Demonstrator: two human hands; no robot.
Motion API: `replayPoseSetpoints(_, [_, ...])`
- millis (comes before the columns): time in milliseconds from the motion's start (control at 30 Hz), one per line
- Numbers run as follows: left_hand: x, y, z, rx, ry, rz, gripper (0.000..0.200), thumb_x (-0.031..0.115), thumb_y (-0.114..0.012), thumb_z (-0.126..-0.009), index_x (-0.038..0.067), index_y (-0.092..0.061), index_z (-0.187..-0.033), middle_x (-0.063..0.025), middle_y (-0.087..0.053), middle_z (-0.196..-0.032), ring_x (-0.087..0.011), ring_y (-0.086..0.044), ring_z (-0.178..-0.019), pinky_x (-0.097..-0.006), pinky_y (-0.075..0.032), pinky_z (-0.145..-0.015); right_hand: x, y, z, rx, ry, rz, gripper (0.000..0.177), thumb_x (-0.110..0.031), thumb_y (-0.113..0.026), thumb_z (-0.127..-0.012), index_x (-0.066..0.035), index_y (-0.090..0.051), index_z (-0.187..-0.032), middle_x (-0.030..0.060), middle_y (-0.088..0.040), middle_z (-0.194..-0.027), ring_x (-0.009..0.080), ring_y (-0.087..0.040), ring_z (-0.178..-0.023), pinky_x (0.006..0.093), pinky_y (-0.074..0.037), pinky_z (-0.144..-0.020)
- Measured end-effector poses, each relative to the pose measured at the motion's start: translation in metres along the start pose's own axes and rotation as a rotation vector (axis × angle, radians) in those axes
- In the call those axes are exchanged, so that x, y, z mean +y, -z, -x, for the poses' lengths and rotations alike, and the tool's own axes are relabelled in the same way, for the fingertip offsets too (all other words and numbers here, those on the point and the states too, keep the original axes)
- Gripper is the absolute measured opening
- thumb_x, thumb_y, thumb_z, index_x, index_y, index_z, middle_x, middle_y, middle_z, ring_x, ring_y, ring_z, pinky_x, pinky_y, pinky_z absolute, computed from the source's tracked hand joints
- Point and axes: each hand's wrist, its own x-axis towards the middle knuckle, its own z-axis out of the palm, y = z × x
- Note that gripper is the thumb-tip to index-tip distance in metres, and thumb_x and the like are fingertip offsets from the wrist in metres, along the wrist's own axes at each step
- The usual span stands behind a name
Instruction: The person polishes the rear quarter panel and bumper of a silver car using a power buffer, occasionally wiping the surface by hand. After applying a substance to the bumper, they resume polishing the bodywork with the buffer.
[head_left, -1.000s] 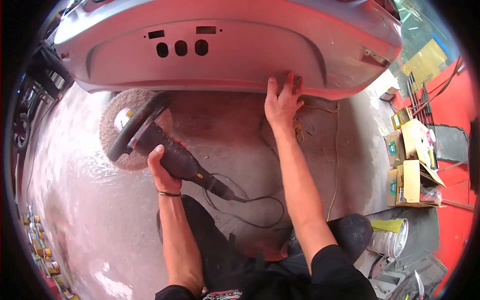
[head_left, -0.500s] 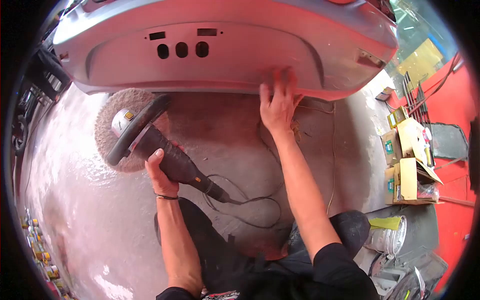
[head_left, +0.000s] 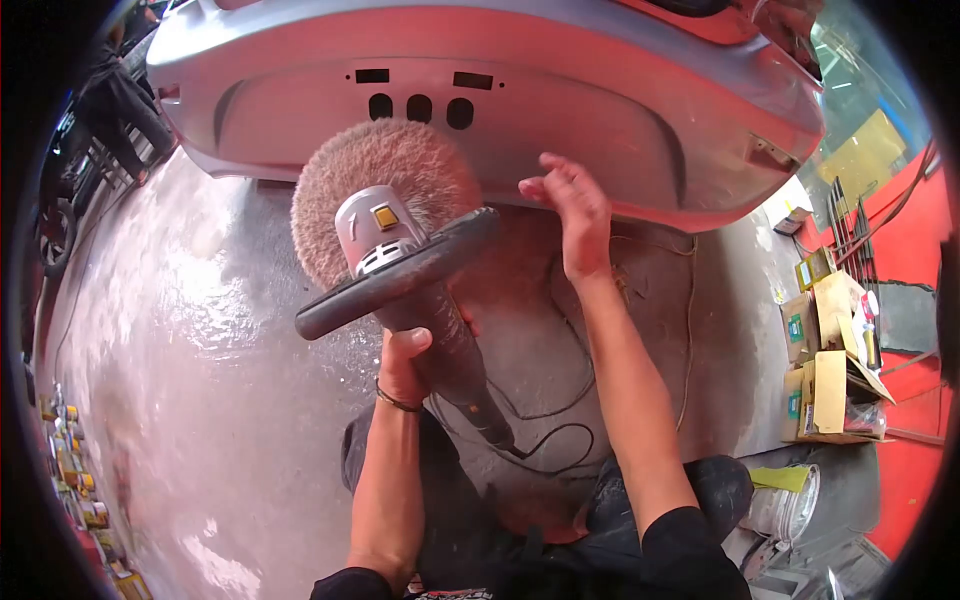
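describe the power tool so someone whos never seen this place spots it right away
Start at the wide silver-grey car panel across the top of the picture. Below its dark oval holes, the person's bare left hand grips a black-bodied power tool with a black bar handle. Its large, round, shaggy beige pad sets it apart from everything nearby.

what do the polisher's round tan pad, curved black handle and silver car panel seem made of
Round tan pad: likely fluffy wool, from its shaggy pile. Curved black handle: probably matte plastic or rubber, given its dull surface. Silver car panel: satin, metal or plastic; its soft sheen fits either.
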Motion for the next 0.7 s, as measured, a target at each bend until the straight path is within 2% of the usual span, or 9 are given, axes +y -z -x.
replayPoseSetpoints(67, [-0.001, -0.002, 0.001, 0.008, -0.013, -0.01, 0.087, 0.051, -0.08, -0.072, 0.0, -0.058, -0.139, -0.0187, -0.071, -0.106, -0.0327, -0.073, -0.094, -0.0434, -0.061, -0.084, -0.006, 0.005, -0.033, 0.027, -0.16, -0.441, 0.044, -0.038, -0.069, -0.107, -0.005, -0.075, -0.135, 0.0072, -0.076, -0.131, 0.0211, -0.063, -0.134, 0.0444, -0.034, -0.126])
replayPoseSetpoints(200, [0.0, -0.002, 0.004, 0.077, -0.035, -0.021, 0.085, 0.051, -0.079, -0.073, 0.0, -0.06, -0.138, -0.0184, -0.071, -0.106, -0.0329, -0.073, -0.096, -0.0435, -0.062, -0.086, 0.01, -0.006, -0.045, 0.179, 0.058, -0.094, 0.041, -0.034, -0.07, -0.106, -0.006, -0.075, -0.135, 0.0121, -0.073, -0.135, 0.0228, -0.058, -0.137, 0.0417, -0.037, -0.121])
replayPoseSetpoints(233, [0.0, 0.002, 0.004, 0.08, -0.048, 0.0, 0.084, 0.047, -0.08, -0.073, 0.0, -0.06, -0.139, -0.019, -0.072, -0.107, -0.0335, -0.074, -0.096, -0.0442, -0.063, -0.087, 0.014, -0.013, -0.032, 0.306, 0.206, 0.19, 0.045, -0.033, -0.068, -0.107, 0.004, -0.072, -0.132, 0.0197, -0.063, -0.151, 0.0333, -0.054, -0.144, 0.0439, -0.045, -0.116])
replayPoseSetpoints(333, [0.006, 0.016, 0.005, 0.118, -0.059, 0.049, 0.082, 0.04, -0.081, -0.072, -0.002, -0.06, -0.14, -0.0199, -0.074, -0.108, -0.0345, -0.077, -0.098, -0.0458, -0.066, -0.089, 0.011, -0.003, -0.013, 0.523, 0.134, 0.139, 0.063, -0.04, -0.066, -0.109, 0.001, -0.055, -0.156, 0.0221, -0.052, -0.16, 0.0328, -0.044, -0.154, 0.0417, -0.035, -0.126])
replayPoseSetpoints(367, [0.009, 0.016, 0.008, 0.154, -0.049, 0.066, 0.082, 0.04, -0.081, -0.073, -0.002, -0.06, -0.14, -0.0197, -0.075, -0.108, -0.0343, -0.077, -0.098, -0.046, -0.066, -0.089, 0.016, 0.003, -0.018, 0.65, 0.11, 0.287, 0.075, -0.042, -0.066, -0.11, 0.0, -0.042, -0.166, 0.0295, -0.033, -0.174, 0.0391, -0.033, -0.164, 0.0465, -0.029, -0.132])
replayPoseSetpoints(433, [0.007, 0.025, 0.01, 0.159, -0.014, 0.1, 0.082, 0.044, -0.08, -0.074, -0.002, -0.06, -0.138, -0.0188, -0.074, -0.108, -0.0335, -0.077, -0.098, -0.0463, -0.066, -0.088, 0.037, -0.008, -0.029, 0.462, 0.124, 0.741, 0.08, -0.045, -0.065, -0.11, 0.001, -0.036, -0.169, 0.0323, -0.02, -0.179, 0.0415, -0.025, -0.167, 0.0479, -0.026, -0.134])
replayPoseSetpoints(533, [0.005, 0.02, 0.002, 0.09, -0.091, 0.132, 0.081, 0.047, -0.079, -0.076, -0.002, -0.06, -0.138, -0.0184, -0.073, -0.109, -0.0331, -0.076, -0.098, -0.0459, -0.066, -0.087, 0.002, -0.008, -0.003, -0.065, 0.109, 0.715, 0.093, -0.053, -0.061, -0.112, 0.004, -0.022, -0.174, 0.032, -0.007, -0.183, 0.0396, -0.015, -0.171, 0.0469, -0.018, -0.137])
replayPoseSetpoints(633, [0.0, 0.014, -0.005, 0.11, -0.102, 0.107, 0.08, 0.049, -0.078, -0.077, -0.001, -0.059, -0.136, -0.0184, -0.071, -0.109, -0.0324, -0.075, -0.097, -0.0452, -0.065, -0.084, -0.008, 0.046, 0.019, 0.077, 0.227, 0.589, 0.096, -0.061, -0.057, -0.111, 0.004, -0.025, -0.173, 0.0269, -0.016, -0.183, 0.0373, -0.022, -0.17, 0.0443, -0.026, -0.135])
replayPoseSetpoints(700, [0.001, 0.011, -0.007, 0.123, -0.113, 0.078, 0.079, 0.049, -0.078, -0.077, 0.0, -0.059, -0.136, -0.0183, -0.071, -0.108, -0.0325, -0.075, -0.096, -0.0449, -0.065, -0.083, 0.014, 0.102, 0.002, 0.549, 0.181, 0.135, 0.082, -0.058, -0.051, -0.114, 0.001, -0.037, -0.17, 0.0196, -0.039, -0.174, 0.033, -0.036, -0.163, 0.042, -0.033, -0.131])
